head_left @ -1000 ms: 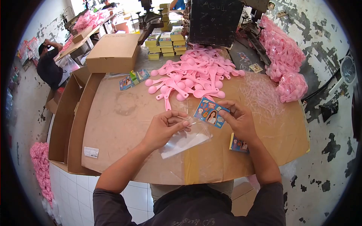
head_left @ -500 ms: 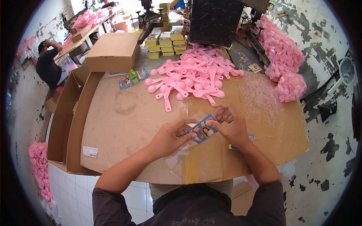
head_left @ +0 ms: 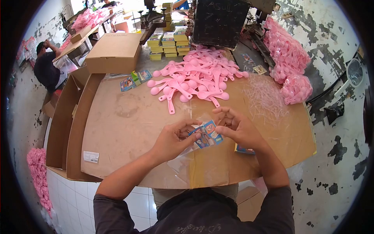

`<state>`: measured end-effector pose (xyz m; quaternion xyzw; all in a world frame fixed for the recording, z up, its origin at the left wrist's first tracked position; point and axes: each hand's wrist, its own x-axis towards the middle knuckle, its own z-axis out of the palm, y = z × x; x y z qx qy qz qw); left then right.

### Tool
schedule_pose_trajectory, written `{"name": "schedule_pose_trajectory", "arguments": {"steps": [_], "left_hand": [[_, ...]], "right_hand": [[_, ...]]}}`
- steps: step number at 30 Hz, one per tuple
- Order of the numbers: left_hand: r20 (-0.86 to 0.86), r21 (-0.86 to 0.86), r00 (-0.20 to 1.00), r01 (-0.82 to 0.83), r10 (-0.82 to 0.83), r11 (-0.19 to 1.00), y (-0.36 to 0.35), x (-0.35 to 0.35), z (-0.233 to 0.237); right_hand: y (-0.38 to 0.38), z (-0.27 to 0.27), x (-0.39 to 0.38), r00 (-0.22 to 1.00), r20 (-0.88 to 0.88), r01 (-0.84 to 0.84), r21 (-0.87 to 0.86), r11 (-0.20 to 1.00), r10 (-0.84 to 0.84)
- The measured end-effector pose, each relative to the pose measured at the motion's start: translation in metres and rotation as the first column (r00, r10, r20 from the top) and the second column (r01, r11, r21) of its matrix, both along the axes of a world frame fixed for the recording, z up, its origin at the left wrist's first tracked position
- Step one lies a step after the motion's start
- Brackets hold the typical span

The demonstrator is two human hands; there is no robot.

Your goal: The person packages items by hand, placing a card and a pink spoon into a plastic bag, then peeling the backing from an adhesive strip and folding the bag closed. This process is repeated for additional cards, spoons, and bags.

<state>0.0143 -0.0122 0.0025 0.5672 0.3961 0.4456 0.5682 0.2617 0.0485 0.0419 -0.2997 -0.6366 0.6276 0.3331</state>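
Note:
Near the front middle of the cardboard-covered table, my left hand pinches a blue printed card and clear plastic between thumb and fingers. At the card's right edge is my right hand, its fingers apart and its thumb beside the card; whether the thumb touches it is unclear. More blue cards lie partly under my right forearm. Beyond both hands spreads a heap of pink plastic spoons.
A closed carton and an open carton stand left. Stacked cards and a black box are at the back. Bagged pink spoons and plastic strips lie right. A person sits far left.
The card has turned and now shows a different face or part, with clear plastic visible above it. My right thumb has moved from the card's top to its right edge, and those fingers have spread.

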Motion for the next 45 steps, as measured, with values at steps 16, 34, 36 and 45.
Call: {"name": "schedule_pose_trajectory", "arguments": {"steps": [16, 34, 36, 45], "left_hand": [[0.021, 0.004, 0.999, -0.037, 0.037, 0.999, -0.005, 0.003, 0.006], [0.03, -0.019, 0.997, -0.073, 0.074, 0.997, 0.0, -0.004, 0.006], [0.029, -0.017, 0.997, -0.073, 0.074, 0.997, 0.0, -0.003, 0.006], [0.049, -0.019, 0.996, -0.07, 0.071, 0.997, 0.006, -0.008, 0.001]], "right_hand": [[-0.015, -0.014, -0.015, 0.944, 0.3, -0.102, 0.666, 0.739, -0.14], [-0.032, -0.006, 0.103, 0.533, 0.773, -0.293, 0.55, 0.782, -0.344], [-0.024, -0.014, 0.099, 0.552, 0.741, -0.281, 0.598, 0.75, -0.383], [0.039, -0.024, 0.046, 0.644, 0.714, -0.398, 0.62, 0.676, -0.276]]}}
